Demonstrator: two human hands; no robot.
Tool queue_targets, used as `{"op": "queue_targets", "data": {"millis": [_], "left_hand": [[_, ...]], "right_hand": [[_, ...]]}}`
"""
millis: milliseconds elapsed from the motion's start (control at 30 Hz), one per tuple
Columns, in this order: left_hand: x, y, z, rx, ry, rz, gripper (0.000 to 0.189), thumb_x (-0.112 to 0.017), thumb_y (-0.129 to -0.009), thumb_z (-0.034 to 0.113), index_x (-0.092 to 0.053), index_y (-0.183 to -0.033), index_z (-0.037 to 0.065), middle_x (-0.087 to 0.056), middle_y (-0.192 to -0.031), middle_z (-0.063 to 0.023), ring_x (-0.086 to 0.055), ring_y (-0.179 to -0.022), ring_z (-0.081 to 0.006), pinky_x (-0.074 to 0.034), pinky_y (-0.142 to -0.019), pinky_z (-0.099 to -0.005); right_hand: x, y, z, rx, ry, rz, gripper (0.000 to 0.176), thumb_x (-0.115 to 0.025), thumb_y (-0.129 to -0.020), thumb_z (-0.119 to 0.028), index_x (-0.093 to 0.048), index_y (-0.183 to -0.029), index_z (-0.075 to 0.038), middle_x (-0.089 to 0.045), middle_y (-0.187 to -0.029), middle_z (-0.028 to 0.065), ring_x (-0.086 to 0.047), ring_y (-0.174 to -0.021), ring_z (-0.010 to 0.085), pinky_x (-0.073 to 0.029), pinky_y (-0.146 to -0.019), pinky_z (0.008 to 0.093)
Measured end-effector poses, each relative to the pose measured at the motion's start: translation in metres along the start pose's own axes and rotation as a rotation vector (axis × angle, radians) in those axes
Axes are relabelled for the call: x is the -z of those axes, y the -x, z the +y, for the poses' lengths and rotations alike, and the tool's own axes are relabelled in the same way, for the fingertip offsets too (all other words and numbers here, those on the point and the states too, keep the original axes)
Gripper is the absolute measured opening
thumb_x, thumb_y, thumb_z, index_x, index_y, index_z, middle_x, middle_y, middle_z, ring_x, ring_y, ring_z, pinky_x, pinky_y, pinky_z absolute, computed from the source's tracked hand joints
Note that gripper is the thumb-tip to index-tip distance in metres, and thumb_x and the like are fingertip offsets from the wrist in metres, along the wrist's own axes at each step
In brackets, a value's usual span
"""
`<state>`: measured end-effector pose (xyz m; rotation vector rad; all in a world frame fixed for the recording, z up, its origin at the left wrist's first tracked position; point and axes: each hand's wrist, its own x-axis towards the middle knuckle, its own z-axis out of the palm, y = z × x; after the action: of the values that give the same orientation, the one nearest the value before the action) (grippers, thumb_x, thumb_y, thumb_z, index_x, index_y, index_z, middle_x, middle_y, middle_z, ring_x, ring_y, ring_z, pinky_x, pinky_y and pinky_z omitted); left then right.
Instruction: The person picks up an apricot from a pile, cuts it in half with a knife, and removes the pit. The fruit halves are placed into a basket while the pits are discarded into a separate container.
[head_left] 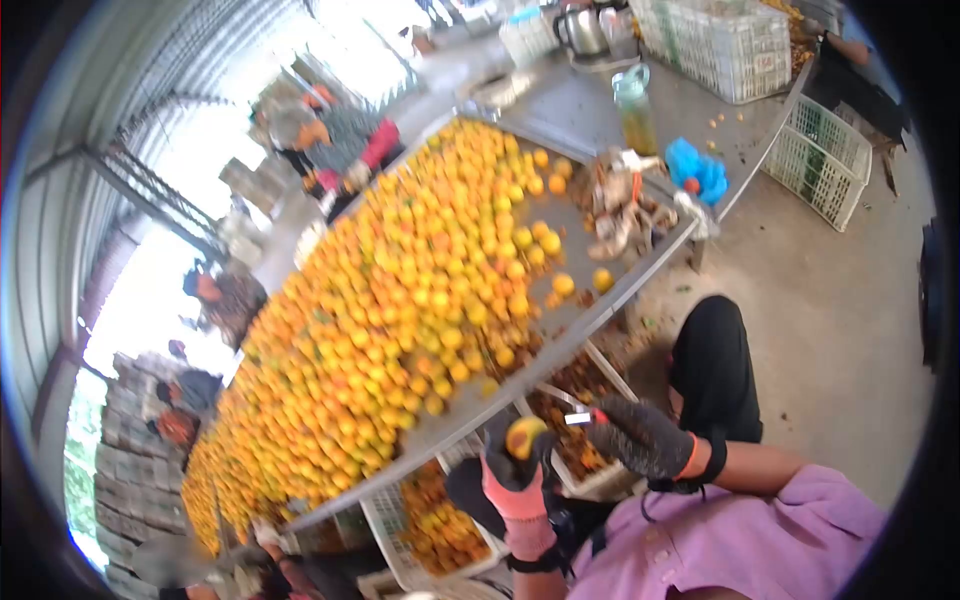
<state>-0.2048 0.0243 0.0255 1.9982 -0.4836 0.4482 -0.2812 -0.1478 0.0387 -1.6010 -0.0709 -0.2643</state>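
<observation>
My left hand (515,485), in a black and pink glove, has its fingers closed around a round yellow-orange fruit (525,437) with a darker greenish-brown patch. My right hand (643,440), in a dark glove, grips a small knife (578,417); its thin blade points toward the fruit but stands apart from it. Red shows where the handle meets my fingers. Just beyond both hands, a large heap of similar fruit (390,320) covers a metal-edged table. Below my hands, a white crate (600,485) holds orange-brown scraps.
Another crate (375,525) with orange pieces stands left of my knees. Crumpled brown waste (620,210), a blue plastic bag (697,172) and a jar (632,105) sit on the table. Large white crates (720,50) stand farther back. Other people (340,140) work along the far side.
</observation>
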Motion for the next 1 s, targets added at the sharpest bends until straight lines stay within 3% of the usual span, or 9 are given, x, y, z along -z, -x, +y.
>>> {"op": "queue_targets", "data": {"millis": [100,233,267,333,700,800,900,967,1000], "left_hand": [[-0.004,0.002,-0.014,0.721,0.319,-0.231,0.04,-0.072,-0.074,0.011,-0.055,-0.108,-0.003,-0.063,-0.095,-0.0118,-0.061,-0.084,-0.017,-0.049,-0.075,-0.0274],[-0.041,0.05,-0.089,1.139,1.097,0.054,0.037,-0.06,-0.082,0.026,-0.054,-0.111,0.002,-0.061,-0.092,-0.013,-0.06,-0.075,-0.0189,-0.049,-0.065,-0.0275],[-0.049,0.071,-0.124,1.125,1.087,0.034,0.037,-0.06,-0.082,0.026,-0.054,-0.111,0.002,-0.061,-0.092,-0.013,-0.06,-0.075,-0.0189,-0.049,-0.065,-0.0275],[-0.059,0.101,-0.178,0.315,0.223,-0.364,0.041,-0.059,-0.083,0.023,-0.049,-0.116,0.003,-0.061,-0.097,-0.0147,-0.062,-0.076,-0.0222,-0.052,-0.066,-0.0322],[-0.067,0.05,-0.126,0.267,0.153,-0.418,0.046,-0.072,-0.071,0.019,-0.054,-0.109,0.001,-0.062,-0.098,-0.0136,-0.062,-0.085,-0.0247,-0.051,-0.073,-0.0321],[-0.069,0.063,-0.103,0.331,0.156,-0.417,0.048,-0.076,-0.067,0.017,-0.055,-0.107,0.0,-0.063,-0.098,-0.0132,-0.062,-0.088,-0.0255,-0.051,-0.075,-0.0321],[-0.061,0.019,-0.018,-0.105,-0.182,-0.327,0.038,-0.076,-0.065,0.012,-0.059,-0.097,0.0,-0.066,-0.08,-0.0079,-0.065,-0.074,-0.0204,-0.052,-0.068,-0.0296],[-0.061,0.01,0.001,-0.002,-0.057,-0.207,0.028,-0.063,-0.079,0.017,-0.059,-0.102,0.001,-0.064,-0.09,-0.0079,-0.064,-0.079,-0.0222,-0.053,-0.07,-0.0319],[-0.061,0.008,-0.03,0.147,0.188,-0.176,0.032,-0.055,-0.086,0.026,-0.056,-0.106,0.002,-0.063,-0.094,-0.0091,-0.063,-0.082,-0.0213,-0.053,-0.068,-0.0321]], "right_hand": [[-0.006,-0.005,0.044,0.113,0.106,0.106,0.017,-0.057,-0.086,-0.017,-0.055,-0.094,-0.002,-0.058,-0.077,0.0182,-0.058,-0.071,0.0344,-0.043,-0.06,0.0397],[0.006,-0.012,0.068,-0.062,0.176,0.094,0.022,-0.053,-0.088,-0.026,-0.056,-0.09,-0.004,-0.057,-0.072,0.019,-0.058,-0.067,0.036,-0.043,-0.058,0.0407],[0.009,-0.01,0.075,-0.183,0.177,0.06,0.025,-0.052,-0.088,-0.029,-0.056,-0.09,-0.005,-0.058,-0.072,0.0194,-0.058,-0.068,0.0363,-0.043,-0.059,0.0417],[0.003,-0.006,0.145,-0.109,0.235,0.117,0.025,-0.049,-0.09,-0.029,-0.056,-0.091,-0.005,-0.058,-0.073,0.0196,-0.059,-0.068,0.0358,-0.043,-0.06,0.0433],[0.024,-0.002,0.167,-0.101,0.626,-0.145,0.029,-0.04,-0.09,-0.029,-0.056,-0.1,-0.006,-0.059,-0.079,0.0194,-0.057,-0.07,0.0363,-0.044,-0.068,0.043],[0.019,0.001,0.187,-0.037,0.446,0.204,0.026,-0.046,-0.089,-0.027,-0.056,-0.097,-0.004,-0.059,-0.077,0.0206,-0.057,-0.071,0.0353,-0.044,-0.066,0.0419],[0.005,0.007,0.224,-0.041,-0.312,0.299,0.023,-0.051,-0.087,-0.024,-0.056,-0.093,-0.003,-0.057,-0.078,0.0201,-0.057,-0.071,0.0354,-0.043,-0.065,0.0414],[0.032,0.005,0.152,0.367,0.391,0.373,0.018,-0.053,-0.087,-0.02,-0.056,-0.094,-0.004,-0.056,-0.079,0.0182,-0.057,-0.073,0.0344,-0.043,-0.065,0.0408],[0.036,0.007,0.131,0.166,0.356,0.252,0.019,-0.053,-0.087,-0.02,-0.056,-0.097,-0.004,-0.056,-0.084,0.0176,-0.057,-0.075,0.0336,-0.043,-0.065,0.0403]]}}
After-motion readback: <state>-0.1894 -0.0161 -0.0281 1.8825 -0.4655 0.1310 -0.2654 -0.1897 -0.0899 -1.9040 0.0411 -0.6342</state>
